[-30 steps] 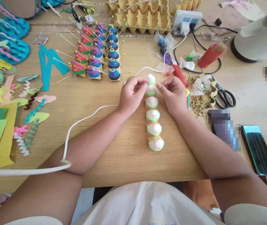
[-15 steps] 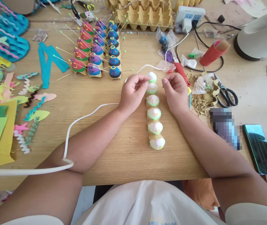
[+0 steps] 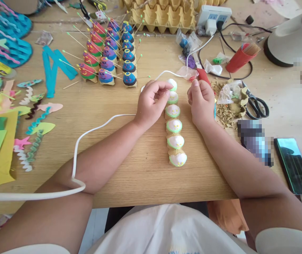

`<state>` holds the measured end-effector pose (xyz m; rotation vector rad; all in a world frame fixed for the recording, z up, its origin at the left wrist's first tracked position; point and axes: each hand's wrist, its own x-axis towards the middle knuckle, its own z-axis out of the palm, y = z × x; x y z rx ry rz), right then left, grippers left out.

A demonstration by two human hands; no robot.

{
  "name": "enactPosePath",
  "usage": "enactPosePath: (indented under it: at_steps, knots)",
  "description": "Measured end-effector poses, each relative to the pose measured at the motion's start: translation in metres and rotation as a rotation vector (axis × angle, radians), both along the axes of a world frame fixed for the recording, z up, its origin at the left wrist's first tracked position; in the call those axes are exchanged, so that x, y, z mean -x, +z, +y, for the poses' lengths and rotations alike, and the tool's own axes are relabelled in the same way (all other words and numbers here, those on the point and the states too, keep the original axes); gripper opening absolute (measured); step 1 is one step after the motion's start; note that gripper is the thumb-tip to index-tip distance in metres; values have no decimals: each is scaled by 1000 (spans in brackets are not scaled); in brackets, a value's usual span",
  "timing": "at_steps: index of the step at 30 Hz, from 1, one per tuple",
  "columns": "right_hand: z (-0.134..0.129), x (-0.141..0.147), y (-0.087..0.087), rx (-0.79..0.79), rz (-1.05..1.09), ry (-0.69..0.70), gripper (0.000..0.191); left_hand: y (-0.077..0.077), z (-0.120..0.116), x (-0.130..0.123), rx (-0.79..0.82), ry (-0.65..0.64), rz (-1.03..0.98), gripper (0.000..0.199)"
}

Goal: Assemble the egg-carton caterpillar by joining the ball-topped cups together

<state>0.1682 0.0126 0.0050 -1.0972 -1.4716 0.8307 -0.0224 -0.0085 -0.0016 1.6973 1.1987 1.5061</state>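
A strip of several egg-carton cups [image 3: 176, 141], topped white with light green rims and small yellow dots, runs away from me on the wooden table. My left hand [image 3: 153, 100] is beside its far end, thumb and forefinger nearly pinched at the second cup; anything between them is too small to make out. To the right of the strip, my right hand [image 3: 200, 102] is closed with the thumb on the curled fingers, apart from the cups; what it holds, if anything, is hidden.
Painted carton caterpillars [image 3: 108, 72] with pins stand behind on the left. A white cable [image 3: 98, 127] crosses my left arm. Scissors [image 3: 256, 106], a red cup of sticks [image 3: 242, 58] and a phone [image 3: 294, 164] lie right. Paper cutouts [image 3: 21, 143] are at left.
My right hand has moved slightly right, away from the strip, and its thumb now points more upward. The left hand has barely moved.
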Motion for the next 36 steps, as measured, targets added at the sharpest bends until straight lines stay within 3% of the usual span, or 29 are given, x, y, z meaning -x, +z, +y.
enactPosePath:
  at_steps: [4,8,13,19,22,24,26,30,33,36]
  knots:
    - [-5,4,6,-34,14,-20,67,1,-1,-1,-49,24,9,24]
    - [-5,6,0,-73,-76,-7,59,2,-1,-1,-111,60,22,27]
    - [4,-4,-2,-146,2,-117,48,3,-1,-1,-157,76,35,28]
    - [17,-44,43,-230,48,-262,45,1,0,-3,-169,86,-13,27]
    - [17,-63,65,-209,-59,-214,36,0,1,-4,-167,74,-15,26]
    - [13,-73,71,-138,-212,-176,30,-1,1,-4,-181,63,-22,25]
    - [6,-80,68,-73,-398,-159,21,-2,2,-5,-194,58,-27,22]
    - [-15,-84,45,-113,-749,-97,6,-4,3,-6,-210,56,-21,19]
    - [-24,-77,32,-81,-914,-65,11,-5,3,-5,-229,57,1,17]
    - [-22,-69,32,-2,-1008,-83,15,-6,3,-5,-237,59,26,16]
